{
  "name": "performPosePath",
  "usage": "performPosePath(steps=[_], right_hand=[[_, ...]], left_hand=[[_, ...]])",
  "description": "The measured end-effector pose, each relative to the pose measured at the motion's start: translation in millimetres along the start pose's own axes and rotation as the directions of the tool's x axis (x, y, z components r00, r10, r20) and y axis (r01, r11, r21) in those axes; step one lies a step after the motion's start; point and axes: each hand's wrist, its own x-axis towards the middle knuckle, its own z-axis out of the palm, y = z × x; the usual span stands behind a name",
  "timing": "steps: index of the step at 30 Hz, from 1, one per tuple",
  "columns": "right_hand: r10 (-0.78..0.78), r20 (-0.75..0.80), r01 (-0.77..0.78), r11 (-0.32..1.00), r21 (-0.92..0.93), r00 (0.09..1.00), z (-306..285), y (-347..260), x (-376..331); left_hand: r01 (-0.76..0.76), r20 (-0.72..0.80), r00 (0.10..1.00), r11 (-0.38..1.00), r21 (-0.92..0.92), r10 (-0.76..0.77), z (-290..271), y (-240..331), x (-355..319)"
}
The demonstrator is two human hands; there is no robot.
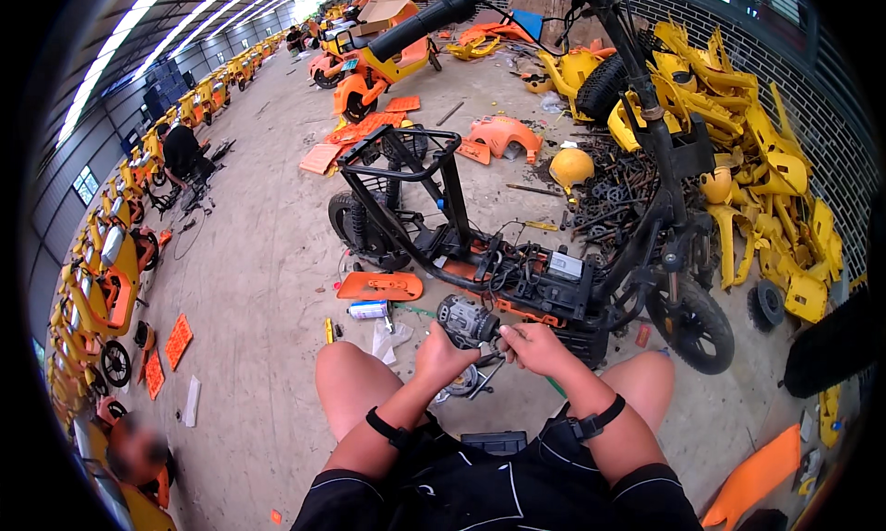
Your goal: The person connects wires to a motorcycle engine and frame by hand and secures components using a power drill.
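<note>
The person is squatting on the concrete floor, knees wide, both forearms reaching forward from the lower edge with a black strap on each wrist. The left hand is wrapping closed around the body of a dark power tool, its round grey head pointing up and away. The right hand is curling closed just beside it, fingers pinching something small at the tool's front end; what it is cannot be told.

To do this well, the tool should be kept steady with the left hand while the right works at the tip, wrists staying low and braced by the knees, so nothing slips toward the loose wiring ahead.

Just beyond the hands, the stripped black scooter frame is standing, wiring exposed. An orange panel and a small can are lying left of it. Farther off, a heap of yellow body panels is lining the wall.
</note>
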Motion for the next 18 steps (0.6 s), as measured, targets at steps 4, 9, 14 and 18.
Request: performPosePath(steps=[4,9,14,18], right_hand=[[0.016,0.024,-0.019,0.992,0.121,1.000,2.7,6.6,2.3],[0.047,0.072,-0.068,0.942,0.328,0.996,11.2,7.7,3.6],[-0.037,0.111,0.002,0.954,0.300,0.993,8.9,2.6,3.6],[-0.118,0.226,0.027,0.929,0.370,0.967,1.2,-0.6,3.3]], left_hand=[[-0.067,-0.049,0.997,0.997,-0.032,0.065,3.9,-4.5,-1.9],[-0.086,-0.073,0.994,0.996,0.001,0.086,3.6,-9.3,0.6],[-0.087,-0.079,0.993,0.995,-0.053,0.082,1.3,-10.5,0.1],[-0.066,0.003,0.998,0.983,-0.169,0.068,-0.7,-11.1,-0.4]])
